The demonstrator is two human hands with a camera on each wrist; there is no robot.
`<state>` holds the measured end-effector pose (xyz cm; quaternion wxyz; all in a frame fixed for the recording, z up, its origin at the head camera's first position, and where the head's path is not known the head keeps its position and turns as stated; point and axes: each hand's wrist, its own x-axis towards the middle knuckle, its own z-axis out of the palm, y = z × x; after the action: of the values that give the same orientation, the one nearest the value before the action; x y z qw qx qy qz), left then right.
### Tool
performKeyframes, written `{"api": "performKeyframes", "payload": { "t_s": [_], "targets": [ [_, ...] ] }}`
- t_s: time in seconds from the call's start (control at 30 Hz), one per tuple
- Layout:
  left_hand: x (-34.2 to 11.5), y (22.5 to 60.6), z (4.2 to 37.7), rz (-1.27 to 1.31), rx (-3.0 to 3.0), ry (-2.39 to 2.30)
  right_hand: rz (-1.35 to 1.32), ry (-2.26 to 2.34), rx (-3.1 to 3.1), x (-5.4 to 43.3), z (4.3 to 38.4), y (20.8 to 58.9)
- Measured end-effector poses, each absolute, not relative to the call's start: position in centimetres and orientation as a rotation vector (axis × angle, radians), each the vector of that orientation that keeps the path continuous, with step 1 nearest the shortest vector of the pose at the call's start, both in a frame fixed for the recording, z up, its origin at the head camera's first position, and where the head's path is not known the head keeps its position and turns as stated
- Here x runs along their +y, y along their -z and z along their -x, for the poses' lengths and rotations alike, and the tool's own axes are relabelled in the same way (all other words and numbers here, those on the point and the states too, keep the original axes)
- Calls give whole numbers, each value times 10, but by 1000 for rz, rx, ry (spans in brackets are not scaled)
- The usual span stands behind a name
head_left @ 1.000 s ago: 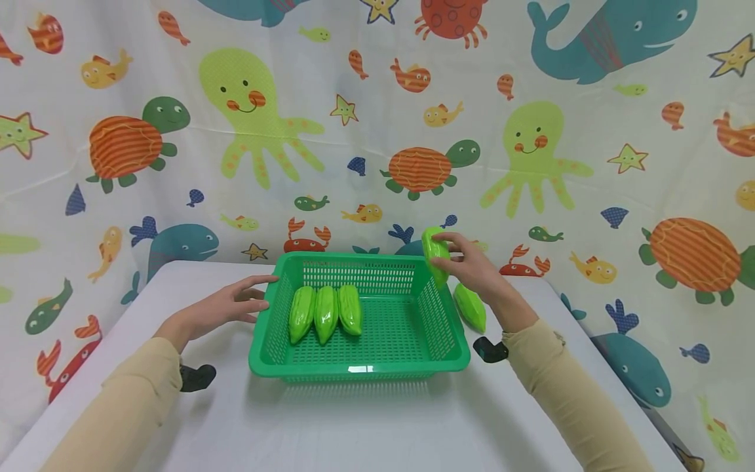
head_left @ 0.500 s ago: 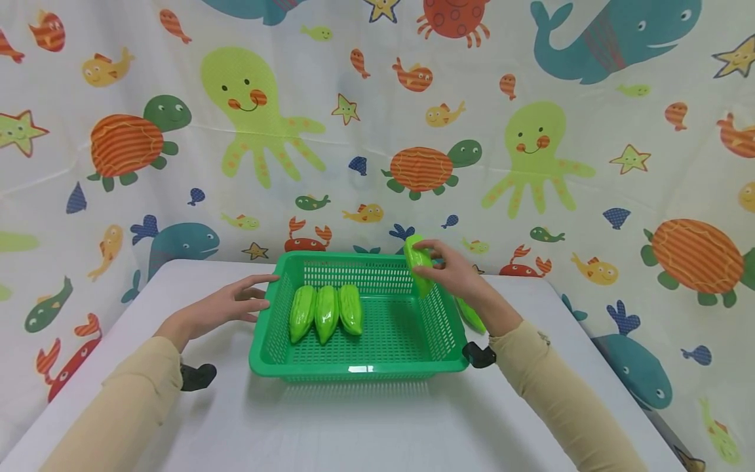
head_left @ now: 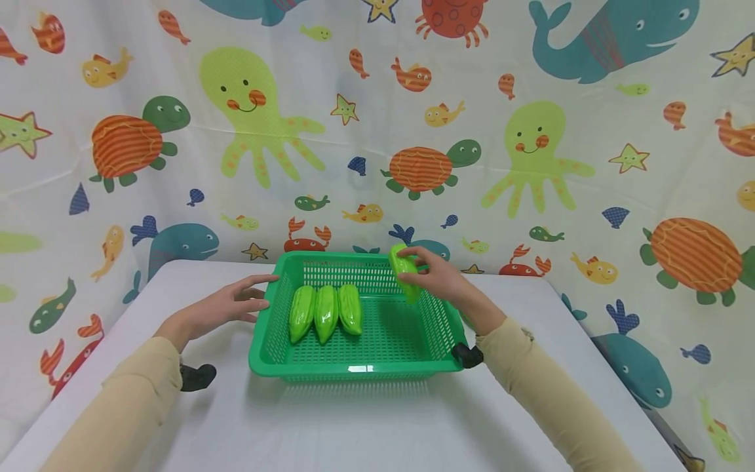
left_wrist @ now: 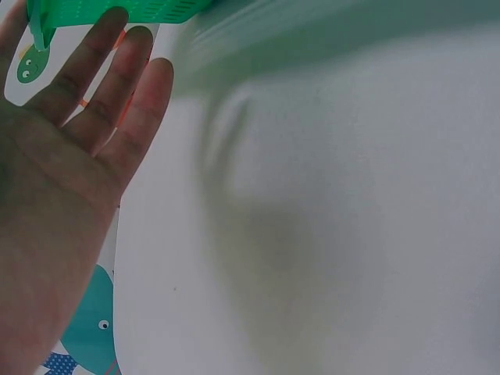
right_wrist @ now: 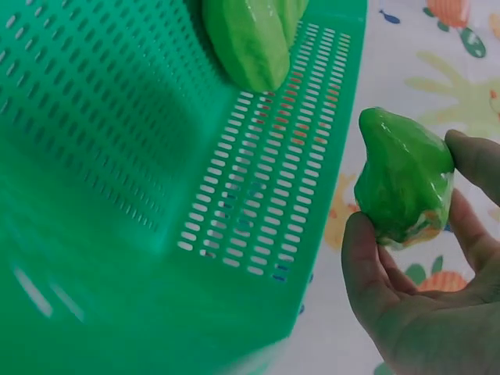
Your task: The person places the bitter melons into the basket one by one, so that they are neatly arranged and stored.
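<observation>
A green plastic basket (head_left: 371, 370) stands on the white table. Three glossy, ridged bitter melons (head_left: 326, 314) lie side by side in its left half. My right hand (head_left: 439, 278) pinches another bitter melon (head_left: 403, 265) between thumb and fingers, above the right rear part of the basket; the right wrist view shows this melon (right_wrist: 402, 176) end-on. At the basket's left rim, my left hand (head_left: 227, 305) rests its loosely extended fingers. In the left wrist view, those fingers (left_wrist: 129, 117) reach toward the basket's edge, with nothing in the palm.
One more bitter melon on the table, right of the basket, is almost wholly hidden behind my right forearm. A white curtain (head_left: 366, 223) printed with sea animals hangs behind the table (head_left: 354, 426). Each wrist carries a black camera mount (head_left: 197, 377).
My right hand has carried the bitter melon leftward and slightly down, from over the basket's right rim to above its inside. My left hand and the three melons have stayed put.
</observation>
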<state>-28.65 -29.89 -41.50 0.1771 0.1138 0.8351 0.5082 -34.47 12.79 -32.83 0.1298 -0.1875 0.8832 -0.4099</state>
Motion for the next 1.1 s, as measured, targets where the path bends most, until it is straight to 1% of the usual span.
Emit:
{"api": "performKeyframes", "payload": {
  "t_s": [0.2,0.6,1.1],
  "targets": [
    [-299,415,286,-319,2361,-1436,569,1224,2539,119,347,330],
    [-298,414,285,-322,2364,-1432,506,1196,2553,105,356,337],
    [-299,413,287,-343,2362,-1439,522,1197,2479,97,361,349]
  ]
}}
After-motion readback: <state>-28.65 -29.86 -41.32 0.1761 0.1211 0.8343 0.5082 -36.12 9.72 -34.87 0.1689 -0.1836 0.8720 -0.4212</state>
